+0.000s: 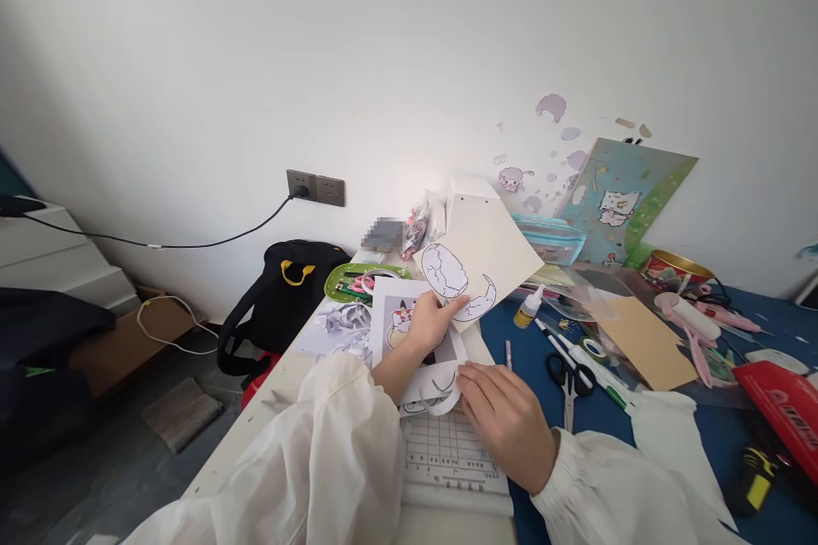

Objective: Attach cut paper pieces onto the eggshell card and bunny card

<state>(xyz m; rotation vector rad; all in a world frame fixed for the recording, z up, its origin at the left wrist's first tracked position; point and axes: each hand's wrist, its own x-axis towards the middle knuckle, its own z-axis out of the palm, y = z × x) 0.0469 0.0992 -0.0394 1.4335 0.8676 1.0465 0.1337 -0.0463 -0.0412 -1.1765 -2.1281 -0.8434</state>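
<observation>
My left hand (433,322) is closed on a cream card (495,247), its thumb across the lower edge. On the card lie a white oval drawing with crack lines (444,270) and a crescent-shaped one (481,303). My right hand (502,409) has its fingers together on a cut white paper (438,383) with black curved lines. Beneath my left arm is a printed sheet with a cartoon figure (400,319). A printed form booklet (447,460) lies under the cut paper. Some of my right fingertips are hidden.
Black scissors (568,387), a small glue bottle (528,307) and a tape roll (594,347) lie to the right. Paper scraps (345,324) and a green tray (336,281) stand left. A pink glue gun (694,332) and red box (783,409) are farther right.
</observation>
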